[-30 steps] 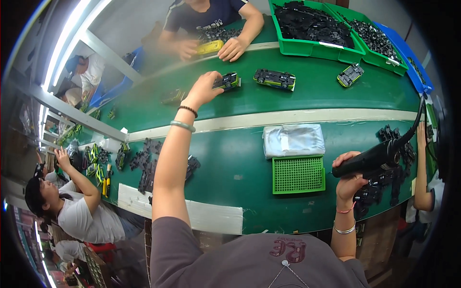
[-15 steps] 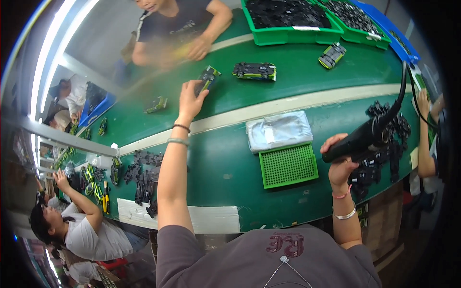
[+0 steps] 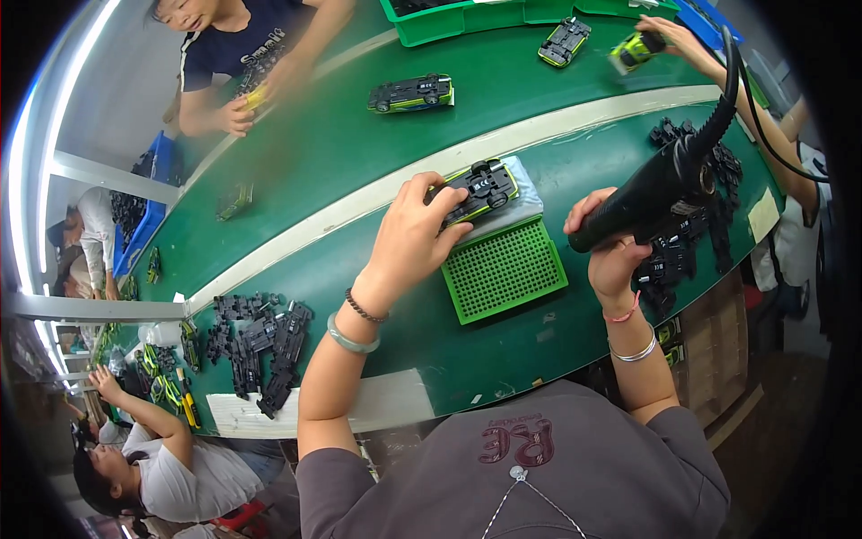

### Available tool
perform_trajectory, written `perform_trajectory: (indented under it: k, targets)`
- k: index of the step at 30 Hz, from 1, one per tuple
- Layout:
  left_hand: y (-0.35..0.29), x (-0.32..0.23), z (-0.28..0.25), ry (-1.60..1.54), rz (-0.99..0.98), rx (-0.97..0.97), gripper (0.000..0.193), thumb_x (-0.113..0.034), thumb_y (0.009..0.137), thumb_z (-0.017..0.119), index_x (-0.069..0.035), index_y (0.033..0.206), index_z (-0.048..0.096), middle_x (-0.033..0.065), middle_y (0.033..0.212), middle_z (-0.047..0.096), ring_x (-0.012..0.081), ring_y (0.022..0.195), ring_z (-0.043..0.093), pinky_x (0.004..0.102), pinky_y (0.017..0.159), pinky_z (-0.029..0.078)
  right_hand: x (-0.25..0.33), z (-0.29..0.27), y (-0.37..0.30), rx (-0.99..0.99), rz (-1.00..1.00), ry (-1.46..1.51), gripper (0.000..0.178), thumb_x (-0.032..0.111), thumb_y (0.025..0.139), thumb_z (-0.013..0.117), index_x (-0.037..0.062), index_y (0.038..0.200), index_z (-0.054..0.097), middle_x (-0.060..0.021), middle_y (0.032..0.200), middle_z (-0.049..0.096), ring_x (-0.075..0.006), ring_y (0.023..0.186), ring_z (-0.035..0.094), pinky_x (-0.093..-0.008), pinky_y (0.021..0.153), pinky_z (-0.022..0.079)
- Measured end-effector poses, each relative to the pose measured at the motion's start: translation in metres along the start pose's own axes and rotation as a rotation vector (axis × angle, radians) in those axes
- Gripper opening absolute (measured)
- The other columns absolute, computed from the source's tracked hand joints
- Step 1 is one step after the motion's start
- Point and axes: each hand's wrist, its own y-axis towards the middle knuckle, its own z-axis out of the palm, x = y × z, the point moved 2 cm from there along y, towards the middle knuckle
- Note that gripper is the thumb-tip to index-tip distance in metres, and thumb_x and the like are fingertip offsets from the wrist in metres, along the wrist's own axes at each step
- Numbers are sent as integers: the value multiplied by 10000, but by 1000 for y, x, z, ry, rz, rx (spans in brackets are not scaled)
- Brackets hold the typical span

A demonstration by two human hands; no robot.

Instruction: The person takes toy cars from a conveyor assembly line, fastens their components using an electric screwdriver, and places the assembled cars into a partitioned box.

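**Toy car chassis-up in left hand, power driver in right**

Left hand (image 3: 411, 235) is closed on a toy car (image 3: 474, 190), fingers wrapped over its near end, thumb along the lower side. Car is upside down, black underside w/ wheels showing, yellow-green body edge below. Its long axis runs approx 8 to 2 o'clock, free end pointing toward 2. It sits on a pale grey pad (image 3: 512, 202) at centre of the green surface (image 3: 341, 144), just at 12 o'clock of a green perforated tray (image 3: 507, 269).

Right hand (image 3: 611, 247) grips a black electric screwdriver (image 3: 660, 189), fist closed round the body. Tool axis also approx 8 to 2 o'clock; which end carries the tip can't be told. Black cable (image 3: 732, 81) leaves its upper end and curves toward 12 to 1 o'clock.

Around it:
- Black plastic parts (image 3: 691, 234) in a heap at 3 o'clock of the right hand.
- Second pile of black chassis pieces (image 3: 260, 346) at 8 o'clock, on a white strip along the surface edge.
- Another upturned car (image 3: 411, 92) lying at 11 o'clock on the far belt, axis nearly 9 to 3.
- A further one (image 3: 564, 42) at 1 o'clock, near green bins (image 3: 449, 18) along the top edge.
- Small pale rectangular label (image 3: 763, 214) at 3 o'clock, near the surface rim; print too small to tell.
- Other people's hands at 11 and 1 o'clock hold yellow-green pieces.
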Motion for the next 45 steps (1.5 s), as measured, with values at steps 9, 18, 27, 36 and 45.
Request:
perform_trajectory:
  k: [9, 18, 27, 36, 45]
  targets:
    - [-5, 5, 6, 9, 63, -17, 380, -123, 677, 736, -54, 1022, 592, 154, 1069, 512, 320, 983, 513, 385, 819, 451, 0, 0, -1, -5, -18, -35, 927, 880, 608, 333, 7, 903, 436, -88, 750, 506, -179, 693, 506, -307, 660, 434]
    - [-3, 2, 6, 123, 117, -24, 396, -159, 712, 709, -79, 1077, 579, 153, 1053, 519, 322, 981, 506, 400, 831, 441, 2, 6, -1, -23, -13, 0, 960, 902, 570, 315, -1, 871, 441, -91, 731, 508, -179, 657, 512, -308, 643, 450]
    - [-7, 5, 10, 231, 173, -58, 471, -186, 737, 680, -199, 1190, 549, 157, 1089, 497, 317, 973, 502, 405, 821, 415, 23, 16, 17, -8, -191, 200, 1081, 967, 466, 181, -5, 862, 438, -95, 671, 495, -170, 592, 500, -290, 557, 448]
    - [-12, 7, 16, 191, 152, -80, 493, -211, 737, 688, -255, 1205, 539, 148, 1131, 480, 325, 1054, 482, 428, 855, 406, 2, 49, 13, 19, -14, 160, 1011, 949, 526, 176, 23, 832, 444, -80, 631, 508, -178, 572, 516, -282, 526, 442]
    - [-13, 9, 17, 178, 143, -96, 491, -205, 739, 686, -251, 1205, 541, 150, 1130, 485, 347, 1089, 465, 446, 895, 388, -8, 49, 12, 26, 20, 182, 994, 939, 543, 194, 23, 831, 448, -76, 626, 501, -177, 579, 515, -287, 540, 445]
